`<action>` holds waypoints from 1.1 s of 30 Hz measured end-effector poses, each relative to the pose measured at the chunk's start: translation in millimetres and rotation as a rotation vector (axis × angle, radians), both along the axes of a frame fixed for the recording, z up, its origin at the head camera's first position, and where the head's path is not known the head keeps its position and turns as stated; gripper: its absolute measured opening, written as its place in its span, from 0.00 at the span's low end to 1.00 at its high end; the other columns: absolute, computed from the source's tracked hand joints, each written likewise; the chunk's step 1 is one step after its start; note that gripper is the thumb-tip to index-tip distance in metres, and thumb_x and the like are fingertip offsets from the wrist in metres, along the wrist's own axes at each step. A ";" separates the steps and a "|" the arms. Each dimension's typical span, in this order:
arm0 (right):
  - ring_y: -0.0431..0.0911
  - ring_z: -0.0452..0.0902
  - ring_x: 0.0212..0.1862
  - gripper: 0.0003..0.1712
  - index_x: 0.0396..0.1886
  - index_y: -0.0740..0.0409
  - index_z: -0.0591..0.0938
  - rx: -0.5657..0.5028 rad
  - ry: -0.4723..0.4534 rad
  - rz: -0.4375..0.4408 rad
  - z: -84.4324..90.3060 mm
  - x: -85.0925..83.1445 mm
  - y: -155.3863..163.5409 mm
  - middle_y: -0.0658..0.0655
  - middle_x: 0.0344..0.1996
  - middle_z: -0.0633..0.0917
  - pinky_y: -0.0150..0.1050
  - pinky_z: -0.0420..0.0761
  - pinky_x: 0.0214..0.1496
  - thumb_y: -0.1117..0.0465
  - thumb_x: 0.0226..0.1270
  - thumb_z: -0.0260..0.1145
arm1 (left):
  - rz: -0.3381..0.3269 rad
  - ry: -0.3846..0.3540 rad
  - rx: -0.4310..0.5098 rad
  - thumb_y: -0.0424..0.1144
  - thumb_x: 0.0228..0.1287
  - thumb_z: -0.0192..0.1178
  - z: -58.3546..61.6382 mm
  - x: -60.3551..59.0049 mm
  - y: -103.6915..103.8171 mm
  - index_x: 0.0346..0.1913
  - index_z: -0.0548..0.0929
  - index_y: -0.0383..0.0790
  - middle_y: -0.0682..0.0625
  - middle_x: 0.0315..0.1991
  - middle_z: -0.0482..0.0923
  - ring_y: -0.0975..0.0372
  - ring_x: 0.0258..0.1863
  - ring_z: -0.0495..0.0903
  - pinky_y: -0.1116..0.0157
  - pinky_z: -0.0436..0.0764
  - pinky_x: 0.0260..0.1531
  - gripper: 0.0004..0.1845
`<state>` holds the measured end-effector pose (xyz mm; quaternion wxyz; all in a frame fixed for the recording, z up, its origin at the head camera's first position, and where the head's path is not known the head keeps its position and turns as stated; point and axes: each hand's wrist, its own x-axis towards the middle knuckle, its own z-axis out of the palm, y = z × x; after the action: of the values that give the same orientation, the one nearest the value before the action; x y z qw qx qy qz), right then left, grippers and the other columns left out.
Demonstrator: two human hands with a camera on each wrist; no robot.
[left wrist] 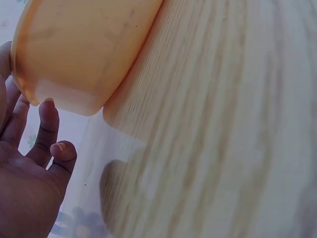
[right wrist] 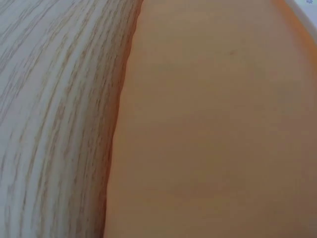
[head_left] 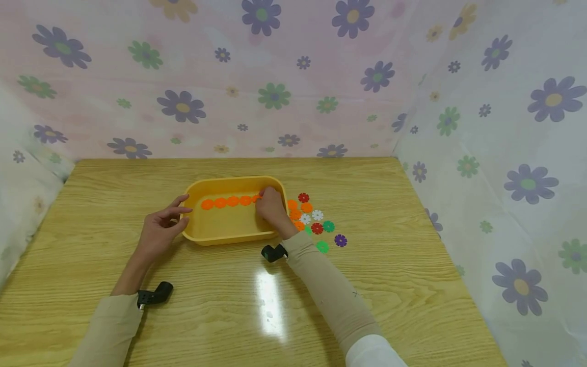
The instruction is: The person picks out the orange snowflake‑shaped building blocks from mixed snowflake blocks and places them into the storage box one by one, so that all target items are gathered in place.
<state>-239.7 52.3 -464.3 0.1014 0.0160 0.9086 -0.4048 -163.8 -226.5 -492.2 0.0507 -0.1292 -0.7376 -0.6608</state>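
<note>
The right hand [head_left: 271, 208] is reaching into the tray [head_left: 229, 235] on the bench [head_left: 390, 285], its grip pinching the end of the orange chain [head_left: 227, 202]. The left hand [head_left: 160, 232] is resting relaxed at the tray's left rim, its grip holding nothing.

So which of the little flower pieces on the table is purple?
The purple piece is the one farthest right in the loose pile beside the yellow tray, just right of a green piece. The others are orange, red, white or green.

Wooden table [head_left: 367, 285] fills lower frame, floral cloth backdrop [head_left: 275, 76] across top and right side, loose red, white, green, purple flower discs [head_left: 321, 227] scattered right of centre.
</note>
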 end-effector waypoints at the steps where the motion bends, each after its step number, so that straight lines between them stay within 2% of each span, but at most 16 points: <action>1: 0.42 0.56 0.19 0.07 0.33 0.64 0.73 0.008 0.003 0.002 0.0 -0.3 -0.3 0.52 0.20 0.62 0.32 0.59 0.22 0.69 0.74 0.54 | 0.000 0.000 0.002 0.25 0.71 0.60 0.1 -0.1 0.0 0.53 0.80 0.16 0.51 0.71 0.74 0.72 0.67 0.73 0.76 0.74 0.34 0.14; 4: 0.41 0.51 0.17 0.18 0.22 0.58 0.64 0.021 0.001 0.009 0.0 -0.5 -0.8 0.50 0.17 0.57 0.32 0.55 0.20 0.70 0.73 0.55 | 0.000 -0.001 0.012 0.25 0.71 0.60 0.1 0.0 0.1 0.53 0.80 0.16 0.52 0.71 0.74 0.72 0.67 0.73 0.76 0.75 0.34 0.14; 7: 0.41 0.52 0.19 0.19 0.22 0.57 0.62 0.020 0.003 0.014 0.4 0.9 -0.1 0.51 0.19 0.57 0.33 0.56 0.22 0.70 0.73 0.56 | -0.001 0.002 0.022 0.24 0.71 0.60 -0.4 0.5 -0.1 0.52 0.80 0.15 0.53 0.70 0.75 0.72 0.67 0.73 0.76 0.75 0.34 0.13; 9: 0.43 0.58 0.22 0.12 0.27 0.61 0.69 0.023 0.007 0.010 0.4 2.4 0.4 0.53 0.22 0.64 0.33 0.61 0.25 0.69 0.73 0.56 | 0.000 0.000 0.025 0.24 0.71 0.60 -0.7 0.6 0.1 0.52 0.80 0.16 0.53 0.70 0.75 0.72 0.67 0.73 0.76 0.75 0.34 0.13; 11: 0.45 0.67 0.28 0.04 0.38 0.66 0.74 0.029 0.016 0.007 0.4 3.8 0.9 0.57 0.30 0.73 0.33 0.69 0.32 0.68 0.74 0.56 | 0.004 0.002 0.018 0.24 0.71 0.60 -0.9 0.5 0.3 0.52 0.80 0.16 0.54 0.70 0.75 0.72 0.67 0.73 0.76 0.75 0.34 0.13; 12: 0.47 0.71 0.32 0.07 0.45 0.68 0.76 0.031 0.019 0.005 0.4 4.5 1.0 0.60 0.35 0.77 0.35 0.73 0.36 0.67 0.74 0.56 | 0.006 0.003 0.015 0.24 0.71 0.60 -1.0 0.4 0.3 0.52 0.80 0.16 0.54 0.70 0.75 0.72 0.68 0.72 0.76 0.75 0.34 0.13; 14: 0.50 0.75 0.38 0.12 0.51 0.70 0.76 0.028 0.021 0.006 0.7 5.5 1.1 0.64 0.43 0.81 0.38 0.78 0.44 0.67 0.75 0.55 | 0.012 0.002 0.008 0.24 0.71 0.60 -0.8 0.2 0.7 0.52 0.80 0.16 0.55 0.70 0.75 0.72 0.68 0.72 0.76 0.74 0.34 0.13; 17: 0.54 0.78 0.42 0.14 0.53 0.71 0.76 0.007 0.023 0.005 1.5 6.1 1.1 0.68 0.48 0.82 0.43 0.80 0.50 0.67 0.75 0.55 | 0.014 0.012 0.008 0.24 0.71 0.60 -0.4 -0.2 0.9 0.52 0.81 0.16 0.55 0.69 0.76 0.71 0.68 0.72 0.76 0.74 0.33 0.13; 20: 0.54 0.79 0.44 0.14 0.54 0.71 0.76 -0.010 0.037 0.002 2.0 6.1 1.1 0.67 0.50 0.82 0.44 0.80 0.51 0.66 0.75 0.56 | 0.011 0.020 0.025 0.23 0.70 0.59 0.5 -0.2 1.5 0.52 0.81 0.16 0.55 0.69 0.76 0.71 0.67 0.73 0.76 0.74 0.33 0.12; 23: 0.54 0.80 0.43 0.14 0.54 0.70 0.77 -0.017 0.068 0.015 2.5 5.5 0.8 0.66 0.50 0.83 0.43 0.81 0.51 0.65 0.77 0.56 | 0.006 0.025 0.051 0.22 0.70 0.59 0.9 0.1 2.2 0.52 0.80 0.15 0.55 0.68 0.77 0.71 0.67 0.74 0.76 0.73 0.32 0.12; 27: 0.51 0.80 0.37 0.15 0.54 0.67 0.78 -0.057 0.107 0.026 5.0 5.9 -0.2 0.64 0.45 0.84 0.40 0.80 0.43 0.60 0.79 0.57 | 0.009 0.029 0.051 0.22 0.70 0.59 1.7 0.4 4.0 0.52 0.80 0.14 0.57 0.68 0.77 0.71 0.66 0.74 0.76 0.74 0.32 0.13; 31: 0.44 0.75 0.29 0.16 0.55 0.65 0.78 -0.151 0.129 0.049 10.2 7.9 0.1 0.62 0.39 0.85 0.34 0.74 0.33 0.57 0.80 0.57 | 0.020 0.022 0.040 0.23 0.70 0.60 2.0 0.5 4.6 0.52 0.80 0.14 0.54 0.68 0.76 0.69 0.63 0.77 0.76 0.74 0.31 0.13; 33: 0.45 0.74 0.25 0.16 0.57 0.64 0.77 -0.211 0.146 0.086 14.5 9.0 1.6 0.63 0.39 0.84 0.33 0.73 0.28 0.57 0.81 0.56 | 0.026 0.017 0.043 0.23 0.70 0.60 1.5 0.6 4.1 0.51 0.80 0.14 0.52 0.69 0.76 0.68 0.62 0.78 0.76 0.74 0.31 0.13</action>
<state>-230.7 53.9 -449.8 0.0536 -0.0633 0.8657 -0.4937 -163.3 -222.4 -490.7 0.0681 -0.1240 -0.7245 -0.6746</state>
